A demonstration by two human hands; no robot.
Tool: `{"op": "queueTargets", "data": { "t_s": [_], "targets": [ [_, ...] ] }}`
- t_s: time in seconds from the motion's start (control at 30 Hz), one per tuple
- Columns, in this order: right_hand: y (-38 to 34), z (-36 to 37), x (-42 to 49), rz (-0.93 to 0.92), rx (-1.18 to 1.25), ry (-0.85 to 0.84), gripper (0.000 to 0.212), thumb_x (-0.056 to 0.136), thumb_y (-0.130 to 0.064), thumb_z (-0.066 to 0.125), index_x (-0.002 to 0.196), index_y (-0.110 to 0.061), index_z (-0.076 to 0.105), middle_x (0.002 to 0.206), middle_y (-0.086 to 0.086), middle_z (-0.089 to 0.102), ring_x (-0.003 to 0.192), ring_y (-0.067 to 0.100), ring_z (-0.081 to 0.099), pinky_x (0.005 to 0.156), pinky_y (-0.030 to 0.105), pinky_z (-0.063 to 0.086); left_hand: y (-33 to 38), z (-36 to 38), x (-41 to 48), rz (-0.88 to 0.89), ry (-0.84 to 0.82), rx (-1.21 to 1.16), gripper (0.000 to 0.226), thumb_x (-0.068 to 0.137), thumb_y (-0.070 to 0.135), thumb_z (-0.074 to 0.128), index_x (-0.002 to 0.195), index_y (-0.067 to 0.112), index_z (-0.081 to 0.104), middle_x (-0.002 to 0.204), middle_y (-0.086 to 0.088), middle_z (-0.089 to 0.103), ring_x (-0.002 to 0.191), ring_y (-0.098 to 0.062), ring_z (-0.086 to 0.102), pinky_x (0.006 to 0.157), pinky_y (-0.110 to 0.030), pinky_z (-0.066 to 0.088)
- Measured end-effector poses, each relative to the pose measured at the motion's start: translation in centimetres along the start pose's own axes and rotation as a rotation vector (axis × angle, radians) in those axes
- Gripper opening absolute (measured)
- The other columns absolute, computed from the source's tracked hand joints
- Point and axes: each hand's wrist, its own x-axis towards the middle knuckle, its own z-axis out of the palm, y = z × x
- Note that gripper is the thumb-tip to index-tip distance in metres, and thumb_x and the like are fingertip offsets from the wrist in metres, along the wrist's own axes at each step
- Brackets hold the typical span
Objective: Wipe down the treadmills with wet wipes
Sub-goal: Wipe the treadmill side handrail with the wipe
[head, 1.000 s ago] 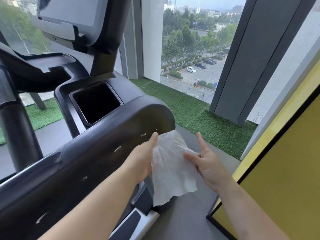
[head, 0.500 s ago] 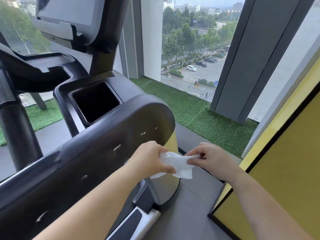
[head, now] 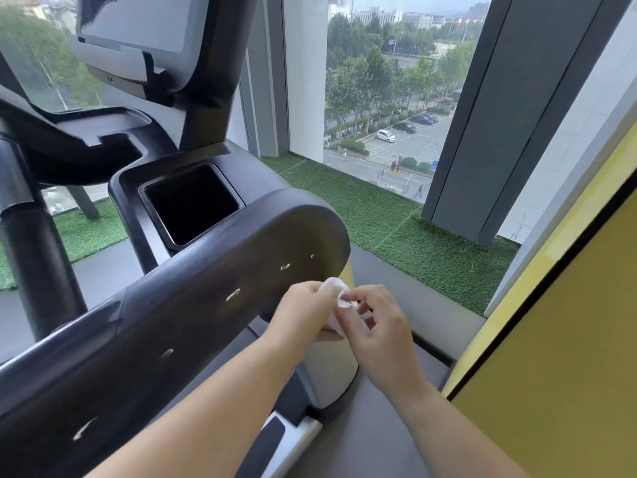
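Pinching wet wipe (head: 331,287), left hand (head: 303,317), right hand (head: 381,320), at treadmill arm (head: 206,322) edge

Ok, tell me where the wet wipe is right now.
Head view, lower centre: the wet wipe is bunched up, gripped by the left hand and pinched by the right hand, just right of the treadmill's dark side arm.

Soft overcast daylight pours in through the window (head: 379,98), bright and even, leaving the dark treadmill (head: 193,332) in front of it with a faint sheen and weak shadows, while the wide lens bends the pillars (head: 489,115) beside the window and softens the corners.
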Motion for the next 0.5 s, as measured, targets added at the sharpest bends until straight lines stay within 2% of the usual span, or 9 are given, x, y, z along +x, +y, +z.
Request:
{"op": "queueTargets", "data": {
  "t_s": [0.07,0.13,0.17,0.23,0.3,0.37,0.4,0.47,0.5],
  "targets": [
    [0.3,0.4,-0.3,-0.023,0.008,-0.019,0.022,0.077,-0.050,0.060,0.089,-0.031,0.061,0.096,-0.013,0.059,0.094,0.003,0.055,0.079,0.009,0.039,0.7,-0.4,-0.2,-0.131,-0.049,-0.207,0.029,0.092,0.025,0.049,0.103,0.002,0.063,0.083,-0.016,0.063,0.060,-0.022,0.058,0.055,-0.033,0.057],
    [0.6,0.8,-0.2,-0.034,-0.024,0.010,0.029,0.070,-0.052,0.066,0.086,-0.029,0.062,0.097,-0.012,0.059,0.097,0.005,0.053,0.083,0.009,0.037,1.2,-0.6,-0.3,-0.165,-0.089,-0.189,0.037,0.093,0.032,0.051,0.112,0.002,0.062,0.086,-0.015,0.062,0.062,-0.021,0.056,0.046,-0.026,0.051],
    [0.6,1.0,-0.1,-0.035,-0.017,0.033,0.026,0.069,-0.050,0.066,0.084,-0.031,0.060,0.096,-0.013,0.058,0.096,0.003,0.053,0.083,0.008,0.037,1.5,-0.5,-0.4,-0.167,-0.115,-0.161,0.038,0.094,0.033,0.052,0.113,0.002,0.062,0.089,-0.014,0.062,0.065,-0.021,0.057,0.047,-0.027,0.052],
    [0.4,1.2,0.4,-0.026,0.054,0.070,0.015,0.074,-0.041,0.065,0.081,-0.035,0.053,0.093,-0.016,0.057,0.090,-0.001,0.054,0.078,0.005,0.036,2.0,-0.6,-0.4,-0.168,-0.177,-0.105,0.036,0.097,0.035,0.048,0.112,0.006,0.062,0.092,-0.013,0.065,0.070,-0.022,0.061,0.065,-0.035,0.059],
    [0.2,1.3,0.9,0.062,0.193,0.090,0.012,0.084,-0.031,0.064,0.079,-0.032,0.053,0.080,-0.018,0.059,0.078,-0.002,0.055,0.069,0.005,0.038,2.5,-1.1,-0.2,-0.142,-0.190,-0.006,0.034,0.099,0.040,0.043,0.109,0.013,0.061,0.091,-0.010,0.070,0.080,-0.021,0.067,0.082,-0.038,0.057],
    [0.6,1.6,2.0,0.252,0.352,0.121,0.017,0.093,-0.027,0.060,0.078,-0.024,0.052,0.062,-0.018,0.054,0.060,0.001,0.046,0.060,0.011,0.037,3.1,-2.1,0.1,-0.018,-0.072,0.178,0.031,0.098,0.040,0.044,0.114,0.019,0.060,0.090,-0.003,0.072,0.090,-0.020,0.068,0.087,-0.037,0.055],
    [1.1,2.0,2.8,0.342,0.395,0.160,0.022,0.094,-0.027,0.058,0.076,-0.021,0.049,0.059,-0.015,0.048,0.057,0.004,0.040,0.059,0.017,0.036,3.3,-2.9,0.4,0.114,0.023,0.343,0.031,0.098,0.040,0.046,0.119,0.022,0.060,0.091,0.003,0.072,0.094,-0.017,0.067,0.089,-0.036,0.054],
    [2.5,3.1,4.8,0.455,0.421,0.286,0.027,0.096,-0.028,0.054,0.073,-0.020,0.043,0.063,-0.010,0.038,0.059,0.008,0.034,0.062,0.026,0.033,3.3,-4.5,0.8,0.425,0.249,0.731,0.032,0.096,0.037,0.050,0.125,0.026,0.060,0.097,0.012,0.070,0.097,-0.010,0.064,0.090,-0.030,0.051],
    [3.2,3.7,5.9,0.486,0.429,0.348,0.024,0.097,-0.028,0.052,0.075,-0.022,0.044,0.066,-0.009,0.039,0.061,0.008,0.036,0.065,0.028,0.034,3.5,-5.4,0.9,0.558,0.354,0.856,0.031,0.095,0.035,0.051,0.123,0.026,0.062,0.100,0.011,0.070,0.098,-0.010,0.062,0.088,-0.030,0.051]
  ]
}}
